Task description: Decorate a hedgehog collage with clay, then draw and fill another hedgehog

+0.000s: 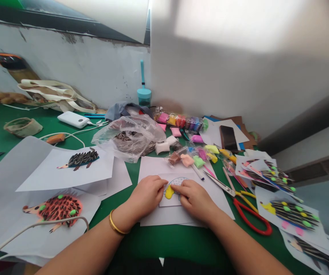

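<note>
A flat piece of yellow clay lies on a small white card with a rounded animal outline drawn in blue. My left hand is on the card's left side, fingers curled, its index fingertip and thumb at the clay's upper left edge. From the right, my right hand presses its index fingertip on the clay, its other fingers folded under. Part of the drawing is hidden behind my hands. Beneath the card are larger white sheets. A marker lies just beyond my right hand.
Red-handled scissors lie open on the right, beside stacked hedgehog pictures. Packets of coloured clay and a plastic bag of seeds are behind the sheets. A white cable crosses a red hedgehog picture at left. A phone lies at back right.
</note>
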`<state>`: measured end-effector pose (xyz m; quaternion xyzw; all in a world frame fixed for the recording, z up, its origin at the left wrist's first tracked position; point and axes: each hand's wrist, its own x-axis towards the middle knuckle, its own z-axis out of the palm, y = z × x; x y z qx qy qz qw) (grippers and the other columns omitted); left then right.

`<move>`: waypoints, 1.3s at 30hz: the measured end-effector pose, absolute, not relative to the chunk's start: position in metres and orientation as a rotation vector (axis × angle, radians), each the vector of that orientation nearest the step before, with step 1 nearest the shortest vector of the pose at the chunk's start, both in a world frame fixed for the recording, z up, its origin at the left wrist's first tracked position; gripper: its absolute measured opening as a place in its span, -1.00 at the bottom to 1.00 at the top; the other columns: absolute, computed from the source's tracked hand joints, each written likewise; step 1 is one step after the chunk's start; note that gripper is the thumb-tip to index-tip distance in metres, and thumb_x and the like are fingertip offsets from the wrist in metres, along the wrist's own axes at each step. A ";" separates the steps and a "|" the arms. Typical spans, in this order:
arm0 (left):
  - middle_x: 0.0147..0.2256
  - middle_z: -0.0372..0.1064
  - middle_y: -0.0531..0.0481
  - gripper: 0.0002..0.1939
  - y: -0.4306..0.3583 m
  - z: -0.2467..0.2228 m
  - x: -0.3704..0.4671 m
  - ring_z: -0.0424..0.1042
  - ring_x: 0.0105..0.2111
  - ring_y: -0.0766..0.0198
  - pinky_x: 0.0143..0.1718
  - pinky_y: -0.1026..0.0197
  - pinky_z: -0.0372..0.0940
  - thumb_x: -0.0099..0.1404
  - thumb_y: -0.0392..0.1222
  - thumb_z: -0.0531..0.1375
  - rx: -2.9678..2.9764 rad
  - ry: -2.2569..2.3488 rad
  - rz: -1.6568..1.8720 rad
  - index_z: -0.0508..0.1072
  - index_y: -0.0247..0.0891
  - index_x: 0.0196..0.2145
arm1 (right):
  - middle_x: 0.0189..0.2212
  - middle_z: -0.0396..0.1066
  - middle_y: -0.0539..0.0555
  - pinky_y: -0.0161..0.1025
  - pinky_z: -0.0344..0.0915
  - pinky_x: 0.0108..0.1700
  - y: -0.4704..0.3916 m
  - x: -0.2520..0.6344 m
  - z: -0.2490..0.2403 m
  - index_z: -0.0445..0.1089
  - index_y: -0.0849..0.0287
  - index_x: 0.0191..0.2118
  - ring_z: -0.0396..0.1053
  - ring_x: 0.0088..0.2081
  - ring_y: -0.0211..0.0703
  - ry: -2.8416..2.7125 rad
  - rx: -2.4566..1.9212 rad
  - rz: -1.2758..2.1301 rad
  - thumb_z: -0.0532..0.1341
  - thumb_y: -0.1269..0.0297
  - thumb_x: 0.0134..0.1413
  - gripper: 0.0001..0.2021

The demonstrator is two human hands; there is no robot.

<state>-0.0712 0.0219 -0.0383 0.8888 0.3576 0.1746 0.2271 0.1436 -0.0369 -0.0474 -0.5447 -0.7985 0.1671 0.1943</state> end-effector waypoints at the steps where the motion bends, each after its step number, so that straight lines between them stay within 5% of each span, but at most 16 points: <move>1: -0.19 0.50 -0.09 -0.72 0.022 -0.038 -0.071 0.45 -0.13 0.16 -0.03 0.11 0.32 0.37 -0.30 0.06 2.449 0.985 0.481 0.51 -0.26 -0.06 | -0.31 0.40 0.11 -0.14 0.29 -0.14 -0.037 0.144 -0.047 0.48 0.14 0.06 0.32 -0.24 -0.09 -2.241 -1.522 0.473 0.08 0.51 0.09 -0.55; 20: -0.18 0.50 -0.09 -0.72 0.022 -0.039 -0.072 0.44 -0.12 0.16 -0.03 0.10 0.31 0.40 -0.27 0.05 2.435 0.986 0.476 0.51 -0.24 -0.06 | -0.33 0.38 0.08 -0.16 0.28 -0.18 -0.042 0.142 -0.042 0.52 0.05 -0.03 0.31 -0.25 -0.11 -2.234 -1.338 0.503 0.12 0.58 0.05 -0.57; 28: -0.19 0.49 -0.07 -0.71 0.022 -0.038 -0.071 0.44 -0.11 0.16 -0.02 0.09 0.32 0.39 -0.28 0.05 2.430 1.003 0.459 0.48 -0.23 -0.01 | -0.29 0.42 0.10 -0.13 0.25 -0.17 -0.040 0.133 -0.050 0.48 0.12 -0.06 0.33 -0.23 -0.08 -2.258 -1.351 0.348 0.32 0.35 0.09 -0.74; 39: -0.19 0.50 -0.07 -0.71 0.022 -0.038 -0.072 0.44 -0.12 0.16 -0.03 0.09 0.32 0.39 -0.28 0.05 2.423 1.010 0.458 0.49 -0.23 -0.02 | -0.37 0.39 0.07 -0.21 0.18 -0.24 -0.038 0.129 -0.055 0.52 0.09 -0.12 0.31 -0.31 -0.15 -2.286 -1.315 0.251 0.21 0.33 0.20 -0.82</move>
